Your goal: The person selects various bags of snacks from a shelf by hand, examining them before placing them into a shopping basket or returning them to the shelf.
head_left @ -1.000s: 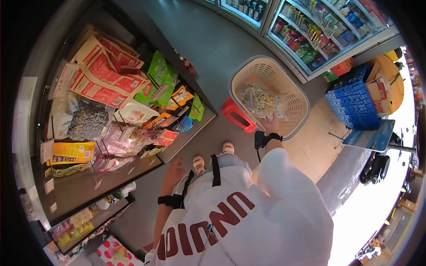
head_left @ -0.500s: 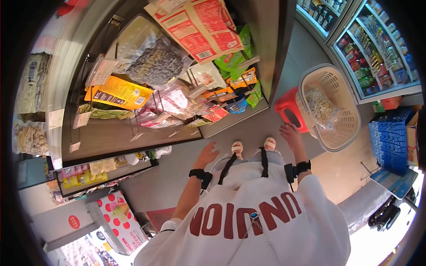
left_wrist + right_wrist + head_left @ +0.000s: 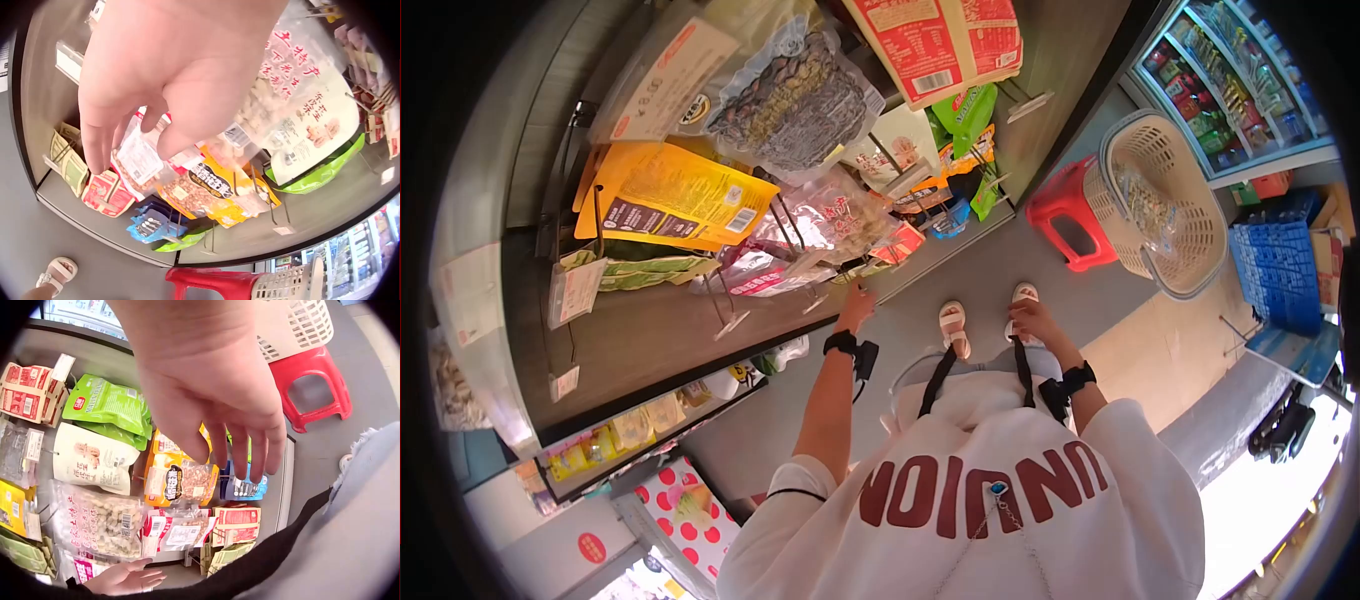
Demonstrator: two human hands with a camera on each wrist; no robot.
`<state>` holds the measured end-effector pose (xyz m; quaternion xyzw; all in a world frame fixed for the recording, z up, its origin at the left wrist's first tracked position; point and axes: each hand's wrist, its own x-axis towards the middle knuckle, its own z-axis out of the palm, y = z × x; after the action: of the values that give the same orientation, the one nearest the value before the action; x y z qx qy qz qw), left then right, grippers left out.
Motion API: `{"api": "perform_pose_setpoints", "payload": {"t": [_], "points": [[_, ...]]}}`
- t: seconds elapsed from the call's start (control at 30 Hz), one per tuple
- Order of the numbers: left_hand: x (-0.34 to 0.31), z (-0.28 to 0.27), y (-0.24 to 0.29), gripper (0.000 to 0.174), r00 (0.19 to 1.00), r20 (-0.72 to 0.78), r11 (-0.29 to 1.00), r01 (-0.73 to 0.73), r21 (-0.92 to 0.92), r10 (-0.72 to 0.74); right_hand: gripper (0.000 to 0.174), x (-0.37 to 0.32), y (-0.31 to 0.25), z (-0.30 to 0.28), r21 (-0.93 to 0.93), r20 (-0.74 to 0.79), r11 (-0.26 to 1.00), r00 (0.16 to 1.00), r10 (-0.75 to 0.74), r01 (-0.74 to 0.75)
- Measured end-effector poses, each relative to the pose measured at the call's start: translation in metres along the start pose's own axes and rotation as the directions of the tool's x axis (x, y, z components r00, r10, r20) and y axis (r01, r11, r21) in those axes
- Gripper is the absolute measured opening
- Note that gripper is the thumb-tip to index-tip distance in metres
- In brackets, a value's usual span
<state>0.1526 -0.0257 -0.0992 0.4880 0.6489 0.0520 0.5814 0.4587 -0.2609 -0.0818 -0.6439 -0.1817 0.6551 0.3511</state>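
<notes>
My left hand (image 3: 857, 308) reaches to the rack's lower edge, fingers loosely bent and holding nothing. In the left wrist view the left hand (image 3: 169, 81) hangs before a red-and-white nut bag (image 3: 139, 159) and a yellow nut bag (image 3: 209, 187); contact cannot be told. My right hand (image 3: 1038, 322) is in front of my body, near a black strap, with nothing in it. In the right wrist view the right hand (image 3: 219, 394) has loosely bent, empty fingers. A clear peanut bag (image 3: 100, 522) and a white bag (image 3: 94, 459) hang on the rack.
A beige basket (image 3: 1117, 220) with a bag of nuts (image 3: 1148, 212) inside rests on a red stool (image 3: 1072, 215). Blue crates (image 3: 1275, 275) stand at the right, below a drinks fridge (image 3: 1235, 85). Price tags and metal hooks stick out from the rack (image 3: 650, 370).
The right hand has left the bag of nuts in the basket and come back to the body. The view has turned toward the rack, and the left hand has come nearer to it.
</notes>
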Motion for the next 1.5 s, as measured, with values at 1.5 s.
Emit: {"api": "perform_pose_setpoints", "payload": {"t": [1.5], "points": [[0.096,-0.015,-0.018,0.021,0.792,-0.247,0.768,-0.382,0.514,0.559,0.029,-0.072,0.057,0.025,0.103,-0.279,0.959,0.917,0.284,-0.265]]}}
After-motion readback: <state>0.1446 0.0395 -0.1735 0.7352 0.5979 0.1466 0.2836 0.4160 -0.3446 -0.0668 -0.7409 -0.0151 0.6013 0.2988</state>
